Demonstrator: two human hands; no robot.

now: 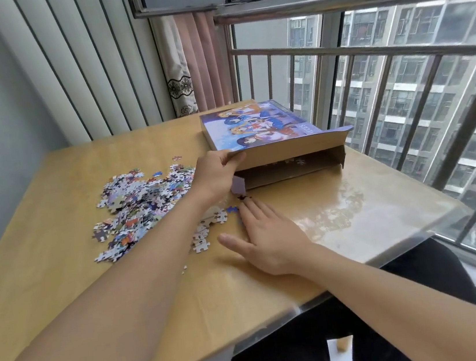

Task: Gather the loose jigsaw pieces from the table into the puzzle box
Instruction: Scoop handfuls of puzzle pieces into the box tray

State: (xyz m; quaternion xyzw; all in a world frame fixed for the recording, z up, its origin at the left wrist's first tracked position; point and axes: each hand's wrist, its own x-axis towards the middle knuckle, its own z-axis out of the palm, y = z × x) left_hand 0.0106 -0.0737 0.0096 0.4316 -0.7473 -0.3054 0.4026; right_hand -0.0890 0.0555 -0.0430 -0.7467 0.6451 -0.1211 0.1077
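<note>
Wall: a pale ribbed wall panel [88, 63] stands at the far left behind the tabletop.
Tabletop: a light wooden tabletop [48, 290] with a clear glossy cover that catches window reflections on its right part.
Jigsaw pieces: a loose heap of jigsaw pieces [140, 205] lies on the left half of the tabletop, well apart from the right edge; a smaller scatter [207, 230] lies between the two forearms, just beside the right hand.
Single piece: one piece [177, 158] lies alone beyond the heap, toward the far edge.
Curtain: a pink curtain [197, 64] with a patterned pale panel hangs in the corner behind the tabletop.
Left hand: the left hand [217, 171] reaches across the heap to the box; its grip is clamped on the near left corner of the lifted flap, fingers curled over the edge.
Right hand: the right hand [268, 237] lies palm down on the tabletop, grip apart, fingers straight and pointing toward the box mouth, thumb spread to the left; the fingertips are near a dark piece [243, 197].
Puzzle box: the puzzle box [259, 123] lies flat at the far middle of the tabletop, printed cartoon picture up, its near end open; a few pieces show inside the opening.
Railing: a metal railing [368, 72] and window run along the right side, with apartment blocks beyond.
Lap: dark trousers [397, 295] show below the tabletop's near right edge.
</note>
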